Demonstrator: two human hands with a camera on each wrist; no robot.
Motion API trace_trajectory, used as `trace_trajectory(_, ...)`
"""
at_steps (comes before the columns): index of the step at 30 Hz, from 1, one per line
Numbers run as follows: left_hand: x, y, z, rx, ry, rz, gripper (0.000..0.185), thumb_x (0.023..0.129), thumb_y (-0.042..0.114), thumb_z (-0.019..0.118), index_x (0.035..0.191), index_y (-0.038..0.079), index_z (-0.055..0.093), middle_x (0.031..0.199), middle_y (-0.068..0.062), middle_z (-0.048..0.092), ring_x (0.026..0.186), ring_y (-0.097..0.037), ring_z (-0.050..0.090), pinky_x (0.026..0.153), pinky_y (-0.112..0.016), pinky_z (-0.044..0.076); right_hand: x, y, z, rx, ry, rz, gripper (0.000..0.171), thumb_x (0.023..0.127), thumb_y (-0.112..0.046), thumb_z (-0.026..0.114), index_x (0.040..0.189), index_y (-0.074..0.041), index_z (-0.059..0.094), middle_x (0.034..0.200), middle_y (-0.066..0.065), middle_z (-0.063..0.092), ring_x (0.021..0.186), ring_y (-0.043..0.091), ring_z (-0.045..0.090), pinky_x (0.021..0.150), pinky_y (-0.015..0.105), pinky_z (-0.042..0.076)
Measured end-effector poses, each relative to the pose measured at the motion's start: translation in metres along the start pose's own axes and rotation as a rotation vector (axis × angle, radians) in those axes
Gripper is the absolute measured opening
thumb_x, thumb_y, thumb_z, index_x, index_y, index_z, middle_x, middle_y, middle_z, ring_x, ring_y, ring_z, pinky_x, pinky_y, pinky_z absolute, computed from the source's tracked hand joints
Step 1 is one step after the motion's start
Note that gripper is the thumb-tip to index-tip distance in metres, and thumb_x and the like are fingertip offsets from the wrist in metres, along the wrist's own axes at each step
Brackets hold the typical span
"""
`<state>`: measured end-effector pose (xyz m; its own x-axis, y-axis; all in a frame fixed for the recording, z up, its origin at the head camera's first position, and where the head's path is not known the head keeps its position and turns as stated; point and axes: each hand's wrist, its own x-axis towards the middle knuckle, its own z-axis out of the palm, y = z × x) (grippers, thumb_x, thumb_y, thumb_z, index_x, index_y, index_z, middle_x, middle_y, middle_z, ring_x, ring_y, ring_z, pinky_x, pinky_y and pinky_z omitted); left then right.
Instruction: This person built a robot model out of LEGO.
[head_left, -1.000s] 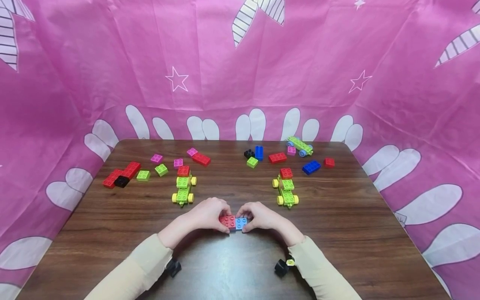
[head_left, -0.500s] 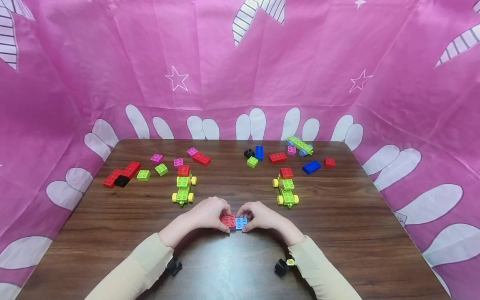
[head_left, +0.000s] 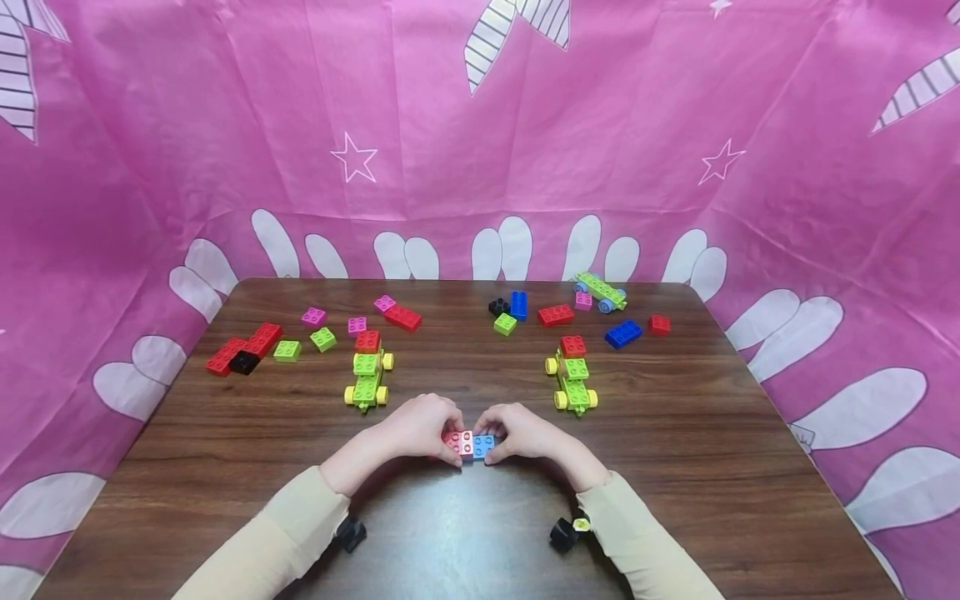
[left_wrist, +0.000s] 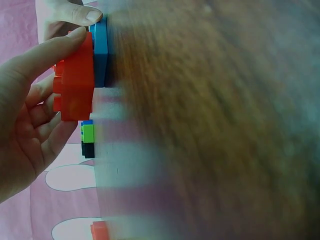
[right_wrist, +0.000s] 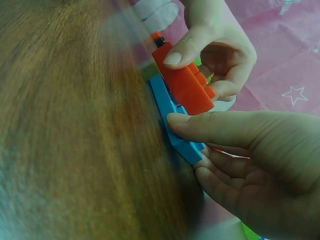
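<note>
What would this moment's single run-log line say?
left hand: grips red brick | right hand: holds blue plate | red brick tilted on blue plate | on table, near edge

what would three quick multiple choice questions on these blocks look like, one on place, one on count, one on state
1. Where is the red brick that the left hand holds?
A. on the blue plate, at the near middle of the table
B. at the far left corner
C. on a car

2. How many green cars with yellow wheels stand side by side in the middle of the table?
A. one
B. two
C. four

3. How does the red brick sit on the blue plate?
A. flat and fully pressed down
B. tilted, one end lifted
C. apart from it

Answers:
1 A: the head view shows both hands at the near middle, brick over plate.
2 B: one car on the left, one car on the right.
3 B: the right wrist view shows the brick angled over the plate, which the right hand steadies.
</note>
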<state>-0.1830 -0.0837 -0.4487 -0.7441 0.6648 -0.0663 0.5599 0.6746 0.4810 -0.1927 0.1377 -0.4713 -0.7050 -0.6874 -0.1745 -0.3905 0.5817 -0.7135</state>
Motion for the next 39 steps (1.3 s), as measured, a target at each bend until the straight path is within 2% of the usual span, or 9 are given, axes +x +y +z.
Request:
trace_trajectory(14,0.0041,0.0015,-0.0005,-0.05,-0.025,-0.062,0.03,0.064,0.037,0.091,0.081,0.018,0.074,0.069,0.012,0.061,0.063,-0.007,0.051,0.057,-0.024,0.043,-0.0002,-0.0002,-0.0005,-0.014,0.002,-0.011,0.035,0.074,-0.013,0.085,0.105,-0.006,0.07,0.097,0.001,0.068,0.086,0.011,0.058,0.078,0.023,0.05)
trace_trajectory(23,0.0061,-0.001,0.0001,-0.104,-0.048,-0.135,0.031,0.064,0.035,0.092,0.083,0.018,0.075,0.072,0.011,0.064,0.066,-0.008,0.054,0.061,-0.027,0.047,0.0002,0.0001,0.0,-0.011,0.003,-0.011,0.035,0.074,-0.013,0.085,0.106,-0.006,0.07,0.097,0.001,0.068,0.086,0.01,0.058,0.078,0.023,0.05)
trace_trajectory(29,0.0057,0.0019,0.0022,-0.106,-0.03,-0.168,0.029,0.062,0.034,0.092,0.079,0.02,0.073,0.069,0.012,0.062,0.065,-0.008,0.054,0.059,-0.028,0.045,-0.0002,0.0,0.0,-0.012,0.007,-0.013,0.035,0.074,-0.013,0.085,0.105,-0.005,0.07,0.096,0.002,0.068,0.085,0.01,0.058,0.077,0.022,0.05)
trace_trajectory(39,0.0078,0.0023,0.0022,-0.121,-0.039,-0.209,0.028,0.061,0.033,0.092,0.076,0.021,0.072,0.067,0.01,0.061,0.064,-0.01,0.053,0.058,-0.028,0.044,-0.0008,-0.0012,-0.0001,-0.005,0.007,-0.018,0.034,0.074,-0.013,0.085,0.104,-0.005,0.07,0.094,0.001,0.068,0.084,0.009,0.057,0.076,0.022,0.05)
